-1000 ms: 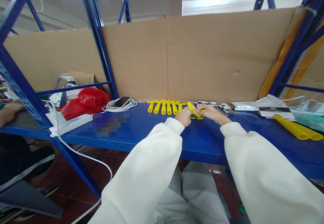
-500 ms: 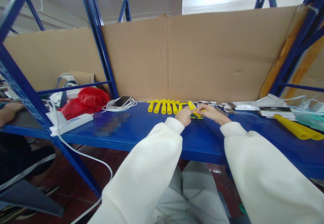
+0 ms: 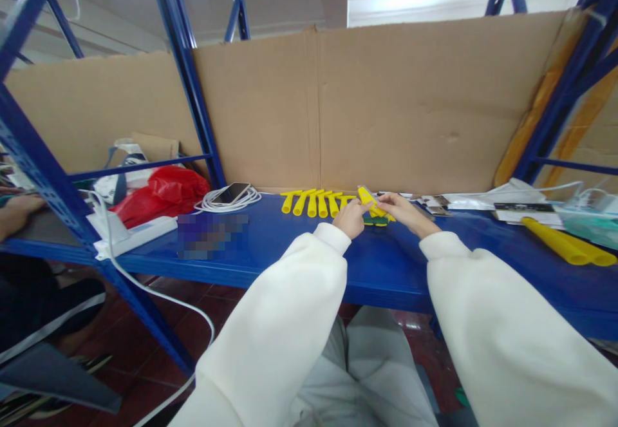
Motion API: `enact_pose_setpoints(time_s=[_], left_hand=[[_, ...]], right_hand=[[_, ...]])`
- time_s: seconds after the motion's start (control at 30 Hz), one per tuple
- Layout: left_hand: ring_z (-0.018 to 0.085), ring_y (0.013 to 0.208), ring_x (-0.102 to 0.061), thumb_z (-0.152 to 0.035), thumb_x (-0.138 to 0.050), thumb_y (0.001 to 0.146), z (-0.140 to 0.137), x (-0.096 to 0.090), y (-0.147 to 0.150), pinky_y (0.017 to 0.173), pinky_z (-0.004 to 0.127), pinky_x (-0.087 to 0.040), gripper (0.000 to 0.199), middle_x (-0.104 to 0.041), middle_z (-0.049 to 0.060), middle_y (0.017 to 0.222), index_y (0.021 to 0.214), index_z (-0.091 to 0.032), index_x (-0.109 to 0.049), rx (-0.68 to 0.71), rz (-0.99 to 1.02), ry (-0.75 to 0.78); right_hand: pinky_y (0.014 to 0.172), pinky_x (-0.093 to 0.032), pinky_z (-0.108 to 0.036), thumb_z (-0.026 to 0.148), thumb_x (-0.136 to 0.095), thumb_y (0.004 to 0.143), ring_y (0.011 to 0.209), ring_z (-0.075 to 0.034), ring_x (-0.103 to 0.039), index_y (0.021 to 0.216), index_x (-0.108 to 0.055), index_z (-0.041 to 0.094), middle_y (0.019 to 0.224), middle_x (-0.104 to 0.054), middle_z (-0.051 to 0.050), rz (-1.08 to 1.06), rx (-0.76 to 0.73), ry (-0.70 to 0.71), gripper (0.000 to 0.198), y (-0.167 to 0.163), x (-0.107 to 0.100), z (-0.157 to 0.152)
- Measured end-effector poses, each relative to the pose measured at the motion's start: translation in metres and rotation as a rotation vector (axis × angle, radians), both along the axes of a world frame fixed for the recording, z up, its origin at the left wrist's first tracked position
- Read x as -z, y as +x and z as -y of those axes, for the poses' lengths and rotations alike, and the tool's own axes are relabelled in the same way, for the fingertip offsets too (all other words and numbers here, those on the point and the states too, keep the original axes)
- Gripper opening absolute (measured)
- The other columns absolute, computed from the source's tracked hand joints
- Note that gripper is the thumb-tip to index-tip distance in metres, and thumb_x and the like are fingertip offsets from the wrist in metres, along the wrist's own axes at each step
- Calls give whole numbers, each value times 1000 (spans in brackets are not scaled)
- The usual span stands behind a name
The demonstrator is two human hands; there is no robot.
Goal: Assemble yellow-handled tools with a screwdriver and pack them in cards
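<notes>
Over the blue shelf top, both hands meet on a yellow, flattish piece (image 3: 367, 198) with a grey patch near its upper end; its exact kind is not clear. My left hand (image 3: 351, 218) is closed on its left side, the index finger extended along it. My right hand (image 3: 402, 212) pinches it from the right with thumb and fingertips. Under the piece lies a small green and yellow item (image 3: 376, 221), partly covered. Just left of my hands, several yellow tapered tubes (image 3: 312, 206) lie in a row, the rightmost partly behind my left hand.
Two longer yellow tubes (image 3: 573, 248) lie at the right. A phone (image 3: 232, 193) rests on coiled white cable, near a red bag (image 3: 167, 190) and a white power strip (image 3: 145, 234). Cardboard (image 3: 410, 105) stands behind. Another person's hand (image 3: 22, 211) shows at far left.
The yellow piece has tilted and its grey patch has come into view. My left index finger has stretched along it, and my right fingers have shifted slightly. The tubes have stayed put.
</notes>
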State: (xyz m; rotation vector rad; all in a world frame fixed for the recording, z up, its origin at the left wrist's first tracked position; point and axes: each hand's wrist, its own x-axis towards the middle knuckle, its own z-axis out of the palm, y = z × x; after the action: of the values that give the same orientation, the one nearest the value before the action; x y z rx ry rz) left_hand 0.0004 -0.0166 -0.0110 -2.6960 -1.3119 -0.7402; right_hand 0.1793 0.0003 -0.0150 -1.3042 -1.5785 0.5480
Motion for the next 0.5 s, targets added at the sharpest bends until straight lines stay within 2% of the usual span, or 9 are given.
enact_pose_setpoints(time_s=[0.1,0.27,0.4,0.5], left_hand=[[23,112,-61,-3,-40,88,0,-2,-1,99,34,-49,56,-62,12,123,137,-23,-59,-32,21,7],[21,116,-60,-2,-40,88,2,-7,-3,102,31,-46,59,-60,11,124,141,-23,-54,-88,46,2],[23,115,-60,-5,-42,89,5,-7,-4,101,33,-47,58,-58,12,127,143,-23,-52,-93,24,-13],[26,112,-62,-9,-44,89,7,-6,-3,96,35,-50,62,-56,13,132,149,-25,-43,-137,-23,-37]], right_hand=[[74,-49,-27,24,-61,78,77,-17,-62,74,-66,17,78,-69,-4,33,-14,-46,11,0,-4,3],[71,-46,-25,24,-59,77,74,-17,-61,70,-68,17,73,-68,-3,23,-21,-45,14,-3,-6,8],[68,-44,-24,22,-57,75,68,-15,-58,67,-66,18,70,-66,-1,18,-23,-52,12,-5,-7,10],[67,-43,-24,22,-57,75,67,-14,-57,66,-64,17,70,-65,-1,-14,-8,-44,12,-6,-8,10]])
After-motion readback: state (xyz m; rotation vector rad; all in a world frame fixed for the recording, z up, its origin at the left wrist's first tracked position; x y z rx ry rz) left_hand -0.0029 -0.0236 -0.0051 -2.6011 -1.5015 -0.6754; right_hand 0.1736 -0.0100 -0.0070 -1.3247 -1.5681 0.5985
